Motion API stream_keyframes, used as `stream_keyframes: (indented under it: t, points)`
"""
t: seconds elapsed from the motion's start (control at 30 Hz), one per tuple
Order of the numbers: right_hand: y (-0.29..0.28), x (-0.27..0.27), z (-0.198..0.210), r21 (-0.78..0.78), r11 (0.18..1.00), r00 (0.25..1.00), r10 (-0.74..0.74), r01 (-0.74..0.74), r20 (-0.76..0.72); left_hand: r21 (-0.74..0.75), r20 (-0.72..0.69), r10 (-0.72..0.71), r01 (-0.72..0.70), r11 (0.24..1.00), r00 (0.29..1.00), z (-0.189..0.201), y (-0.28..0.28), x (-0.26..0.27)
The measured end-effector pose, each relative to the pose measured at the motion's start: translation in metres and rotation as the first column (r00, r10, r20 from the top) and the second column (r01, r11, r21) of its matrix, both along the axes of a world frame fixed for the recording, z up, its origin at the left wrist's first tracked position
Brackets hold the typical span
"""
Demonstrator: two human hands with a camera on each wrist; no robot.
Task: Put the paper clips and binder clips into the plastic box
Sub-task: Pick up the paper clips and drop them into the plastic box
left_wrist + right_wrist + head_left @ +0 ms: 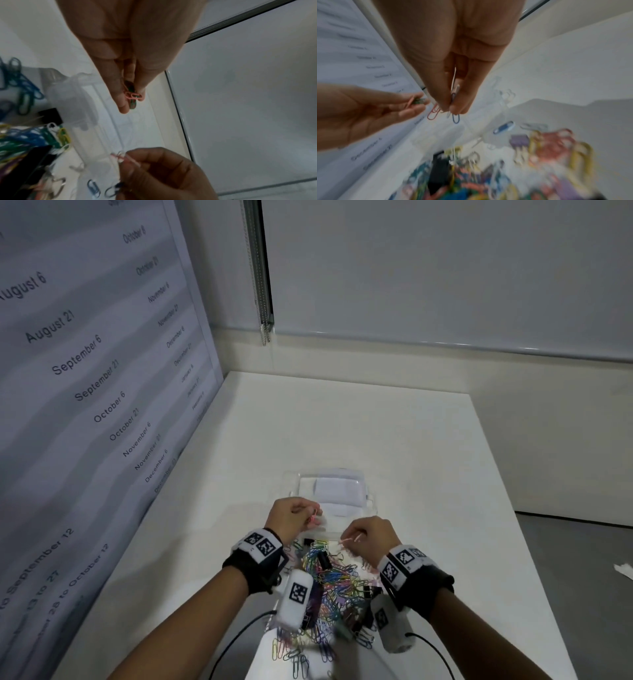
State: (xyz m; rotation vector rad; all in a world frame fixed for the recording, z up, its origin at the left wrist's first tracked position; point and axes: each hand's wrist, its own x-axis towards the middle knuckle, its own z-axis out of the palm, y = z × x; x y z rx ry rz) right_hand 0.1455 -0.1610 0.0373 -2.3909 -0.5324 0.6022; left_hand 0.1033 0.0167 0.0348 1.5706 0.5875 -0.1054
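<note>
Desk: white, carrying everything. Plastic box, clear, lid off or open (cannot tell which), lies just beyond both hands.

Pile of paper clips with black binder clips mixed in lies just short of the box; most of the task is left.

Left hand: grip pinched on a pink and a green clip, at the box's near left edge. Right hand: grip pinched on several clips, red, white and blue, at the box's near right edge.

Risks, judged: released short of the box's rim, clips fall back on the desk. Linked clips (they tangle) may drag along or cling to fingers. The light box may skid if nudged.
</note>
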Motion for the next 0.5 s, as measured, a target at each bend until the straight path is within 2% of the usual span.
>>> stream_keyframes:
  t: [0.1, 0.2, 0.27, 0.33, 0.43, 0.5]
  points:
    - [0.009, 0.015, 0.010, 0.104, 0.988, 0.992, -0.121, 0.116, 0.036, 0.054, -0.049, 0.006, -0.003, 0.999, 0.999, -0.004, 0.000, 0.014]
    - [0.015, 0.025, 0.012, 0.181, 0.957, 0.971, -0.237, 0.228, 0.031, 0.072, -0.102, -0.109, 0.117, 0.990, 0.989, -0.002, -0.001, 0.013]
    - [0.015, 0.024, 0.011, 0.167, 0.959, 0.972, -0.235, 0.231, 0.003, 0.067, -0.062, -0.125, 0.129, 0.989, 0.990, 0.002, -0.003, 0.006]
    - [0.014, 0.020, 0.009, 0.147, 0.970, 0.980, -0.197, 0.193, 0.012, 0.169, 0.000, -0.130, 0.128, 0.977, 0.992, 0.005, -0.006, -0.004]
    - [0.011, 0.008, 0.004, 0.140, 0.977, 0.985, -0.167, 0.159, 0.047, 0.376, 0.032, -0.239, 0.210, 0.902, 0.970, 0.000, -0.010, -0.021]
    - [0.007, 0.000, -0.002, 0.103, 0.987, 0.989, -0.130, 0.122, 0.077, 0.524, -0.055, -0.357, 0.331, 0.784, 0.932, -0.008, -0.015, -0.029]
